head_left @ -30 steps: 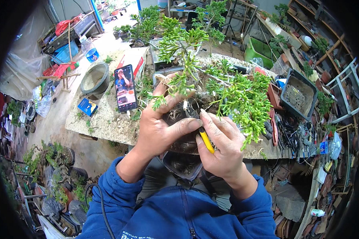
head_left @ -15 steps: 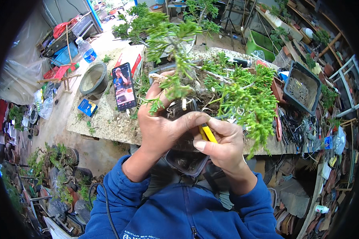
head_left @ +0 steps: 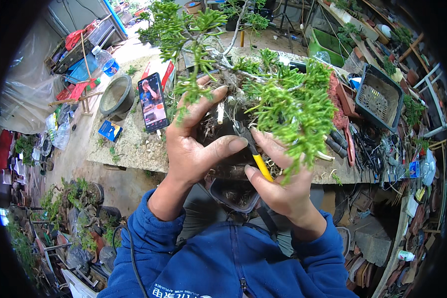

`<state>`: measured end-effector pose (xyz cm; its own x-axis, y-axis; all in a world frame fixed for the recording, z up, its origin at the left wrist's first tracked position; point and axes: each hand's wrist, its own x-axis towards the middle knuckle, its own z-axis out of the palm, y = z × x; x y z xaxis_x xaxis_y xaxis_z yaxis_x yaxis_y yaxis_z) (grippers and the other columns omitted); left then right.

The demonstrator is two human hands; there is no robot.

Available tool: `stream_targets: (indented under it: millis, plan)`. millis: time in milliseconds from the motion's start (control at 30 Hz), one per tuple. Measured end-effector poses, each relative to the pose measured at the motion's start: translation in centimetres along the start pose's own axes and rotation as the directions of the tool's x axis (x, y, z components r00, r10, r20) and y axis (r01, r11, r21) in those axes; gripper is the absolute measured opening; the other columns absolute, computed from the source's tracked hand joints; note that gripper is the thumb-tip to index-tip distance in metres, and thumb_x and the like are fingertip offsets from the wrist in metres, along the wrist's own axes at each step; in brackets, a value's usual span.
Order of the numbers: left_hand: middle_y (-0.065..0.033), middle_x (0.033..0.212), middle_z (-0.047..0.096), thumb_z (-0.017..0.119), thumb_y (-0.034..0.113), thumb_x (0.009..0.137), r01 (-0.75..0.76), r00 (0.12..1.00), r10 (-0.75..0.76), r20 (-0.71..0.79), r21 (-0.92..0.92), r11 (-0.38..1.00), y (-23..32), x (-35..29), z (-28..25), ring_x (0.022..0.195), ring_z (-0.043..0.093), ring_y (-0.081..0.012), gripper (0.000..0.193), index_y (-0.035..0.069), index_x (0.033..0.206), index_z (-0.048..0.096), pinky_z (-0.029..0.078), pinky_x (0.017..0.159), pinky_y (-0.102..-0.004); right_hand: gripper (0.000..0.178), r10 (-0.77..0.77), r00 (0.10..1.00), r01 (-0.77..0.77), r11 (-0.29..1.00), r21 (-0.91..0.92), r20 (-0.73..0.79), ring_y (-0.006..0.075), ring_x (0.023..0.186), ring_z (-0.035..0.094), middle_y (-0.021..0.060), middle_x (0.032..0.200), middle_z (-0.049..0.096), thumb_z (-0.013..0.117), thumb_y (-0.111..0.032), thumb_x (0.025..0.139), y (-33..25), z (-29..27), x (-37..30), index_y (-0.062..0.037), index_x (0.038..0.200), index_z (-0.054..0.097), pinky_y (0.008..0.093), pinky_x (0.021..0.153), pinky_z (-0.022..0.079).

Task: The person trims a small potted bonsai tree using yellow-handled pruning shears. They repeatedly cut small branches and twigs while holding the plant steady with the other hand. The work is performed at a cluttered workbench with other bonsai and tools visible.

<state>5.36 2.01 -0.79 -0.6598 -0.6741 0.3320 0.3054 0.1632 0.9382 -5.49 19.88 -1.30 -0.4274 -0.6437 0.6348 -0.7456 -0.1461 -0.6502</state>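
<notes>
A small juniper tree [head_left: 295, 107] stands over the bench with its root mass and trunk base turned toward me. My left hand [head_left: 191, 149] curls around the left side of the roots, thumb stretched over the front. A pale stub [head_left: 220, 113] juts down from the trunk base beside my left fingers. In my right hand [head_left: 285, 184] is a pair of yellow-handled pliers [head_left: 262, 168], their dark jaws among the roots. Green sprays partly cover my right fingers. Below the hands, a dark plastic pot [head_left: 233, 196] with soil in it sits near my lap.
On the stone bench [head_left: 129, 154] to the left are a phone [head_left: 153, 102], a round grey pot [head_left: 116, 97] and a blue card box [head_left: 110, 130]. A black slotted tray [head_left: 380, 97], a red-handled tool [head_left: 350, 144] and tangled wires lie at the right.
The tree has shifted left and tilted, baring more trunk and roots. My hands have moved apart; the pliers have come lower, their jaws now visible at the roots.
</notes>
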Motion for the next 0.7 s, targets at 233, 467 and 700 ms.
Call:
stream_targets:
  millis: [233, 467, 700]
  plan:
    - [-0.0157, 0.136, 0.067, 0.102, 0.027, 0.068, -0.084, 0.996, 0.084, 0.009, 0.063, 0.994, -0.1, 0.0, 0.2, 0.124, 0.065, -0.0267, 0.077, 0.001, 0.135, 0.073, 0.049, 0.110, -0.0389, 0.055, -0.040, 0.994, 0.055, 0.989, -0.141, 0.102, 0.0325, 0.120, 0.072, 0.0154, 0.126, 0.077, 0.078, 0.004, 0.077, -0.7, -1.1, 1.8, -0.0003, 0.131, 0.075, 0.0400, 0.107, 0.054]
    - [-0.0128, 0.131, 0.066, 0.102, 0.018, 0.071, -0.066, 0.998, 0.066, -0.008, -0.009, 0.998, -0.2, -0.1, 0.6, 0.120, 0.067, -0.0212, 0.069, -0.004, 0.129, 0.073, 0.055, 0.103, -0.0346, 0.053, -0.008, 0.970, 0.049, 0.986, -0.161, 0.241, 0.0326, 0.117, 0.075, 0.0164, 0.124, 0.078, 0.074, 0.007, 0.080, -0.3, -2.5, 3.0, -0.0005, 0.133, 0.073, 0.0422, 0.111, 0.052]
    - [-0.0104, 0.135, 0.064, 0.101, 0.015, 0.073, -0.054, 0.998, 0.054, 0.008, -0.053, 0.997, 0.0, 0.2, 0.7, 0.116, 0.069, -0.0205, 0.066, -0.004, 0.130, 0.072, 0.057, 0.099, -0.0331, 0.055, -0.062, 0.968, 0.099, 0.984, -0.145, 0.244, 0.0299, 0.117, 0.075, 0.0180, 0.126, 0.077, 0.074, 0.009, 0.081, 1.1, -2.1, 2.9, 0.0007, 0.135, 0.072, 0.0403, 0.108, 0.053]
